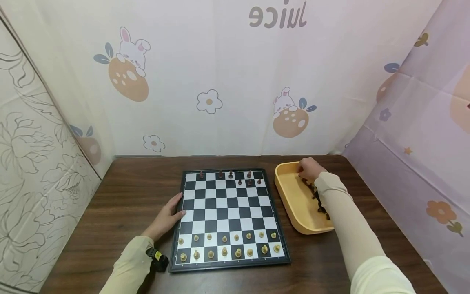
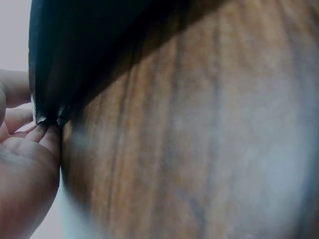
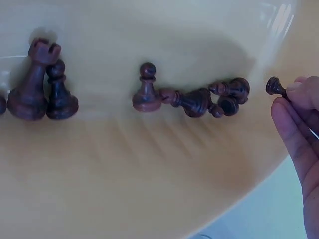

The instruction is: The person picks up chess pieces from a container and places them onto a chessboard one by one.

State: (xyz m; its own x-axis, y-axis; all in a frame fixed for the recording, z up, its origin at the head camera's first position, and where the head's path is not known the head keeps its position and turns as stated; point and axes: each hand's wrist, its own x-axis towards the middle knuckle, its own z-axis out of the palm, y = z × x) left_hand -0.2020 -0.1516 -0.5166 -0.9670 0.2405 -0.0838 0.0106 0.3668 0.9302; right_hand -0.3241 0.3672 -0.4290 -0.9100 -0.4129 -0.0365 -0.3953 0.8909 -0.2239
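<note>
Along the left edge of the black-framed chessboard [image 1: 212, 203], my left hand [image 1: 166, 216] rests with its fingers against the frame. The left wrist view shows those fingers [image 2: 47, 137] at the board's dark edge. My right hand [image 1: 311, 169] is over the far end of the yellow tray [image 1: 293, 200]. Between thumb and fingers it pinches a small dark chess piece [image 3: 273, 85], base showing and top hidden. Dark pieces lie below in the tray, among them a rook [image 3: 35, 82], a pawn [image 3: 147, 88] and several tipped pieces [image 3: 194, 102].
Pale chess pieces [image 1: 238, 253] fill the two near rows of the board. Several dark pieces [image 1: 230, 174] stand in the far rows, mostly toward the right. Behind the brown wooden table [image 1: 147, 183] hangs a patterned curtain [image 1: 176, 73], with another panel [image 1: 415, 134] along the right.
</note>
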